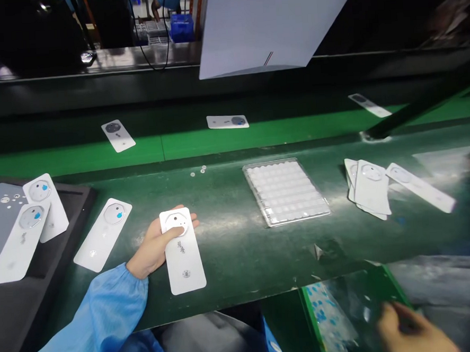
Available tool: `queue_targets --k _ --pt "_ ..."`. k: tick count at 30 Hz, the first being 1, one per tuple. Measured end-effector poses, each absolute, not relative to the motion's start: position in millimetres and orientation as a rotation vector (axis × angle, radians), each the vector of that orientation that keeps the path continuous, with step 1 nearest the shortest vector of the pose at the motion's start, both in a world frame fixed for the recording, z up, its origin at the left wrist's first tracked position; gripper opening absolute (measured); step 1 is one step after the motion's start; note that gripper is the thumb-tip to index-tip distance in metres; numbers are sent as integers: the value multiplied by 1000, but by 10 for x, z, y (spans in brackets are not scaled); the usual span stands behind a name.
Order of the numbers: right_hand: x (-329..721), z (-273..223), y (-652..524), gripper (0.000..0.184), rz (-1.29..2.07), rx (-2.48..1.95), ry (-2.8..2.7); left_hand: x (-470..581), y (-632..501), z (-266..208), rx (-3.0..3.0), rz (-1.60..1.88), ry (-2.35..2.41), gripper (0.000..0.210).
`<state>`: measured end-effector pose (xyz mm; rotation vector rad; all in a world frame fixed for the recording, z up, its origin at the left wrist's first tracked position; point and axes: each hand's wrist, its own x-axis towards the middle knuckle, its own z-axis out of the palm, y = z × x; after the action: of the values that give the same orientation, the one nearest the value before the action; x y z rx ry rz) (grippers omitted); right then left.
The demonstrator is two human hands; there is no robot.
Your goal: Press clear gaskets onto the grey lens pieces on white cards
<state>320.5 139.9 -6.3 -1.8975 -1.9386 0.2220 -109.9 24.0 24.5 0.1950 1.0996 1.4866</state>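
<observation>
My left hand [155,243] grips a white rectangular panel [185,264] with rounded corners, its thumb pressing on the front near a round ring with small holes. Dark markings show lower on that panel's face. My right hand [414,329] is smeared by motion at the lower right, over a green-edged bin [393,283]; whether it holds anything cannot be made out. Inside the bin lies a clear sheet with blue pieces [326,308]. Left of my left hand, a similar white panel [103,234] with a blue spot in its ring lies on the green table [232,261].
A clear tray [286,191] with rows of white pieces lies mid-table. Stacked white panels [373,189] are to the right. Two panels [18,242] rest on a dark tray [53,261] at left. Several panels [227,122] lie along the green strip behind. A white sheet [269,25] hangs above.
</observation>
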Motion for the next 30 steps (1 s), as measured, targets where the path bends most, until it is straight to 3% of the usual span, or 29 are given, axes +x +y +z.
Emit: queue_targets --k 2,7,12,18,22,30 --pt "2714 -24 1503 41 -15 -1836 -1777 -1097 246 237 209 1486 1105 66" --pt "790 131 1991 27 512 -715 -2325 -1095 252 226 215 1507 1111 73" --pt "-333 110 2316 30 353 -577 -2617 -1135 234 193 226 1586 1074 75" --pt "484 -82 1779 46 129 -448 -2840 -1172 238 159 190 1691 1038 73" --pt "1381 -121 1076 70 169 -318 -2950 -1174 248 162 188 1735 1066 80" --pt "1775 -214 625 36 780 -284 -2434 -1118 270 176 296 1659 1231 109"
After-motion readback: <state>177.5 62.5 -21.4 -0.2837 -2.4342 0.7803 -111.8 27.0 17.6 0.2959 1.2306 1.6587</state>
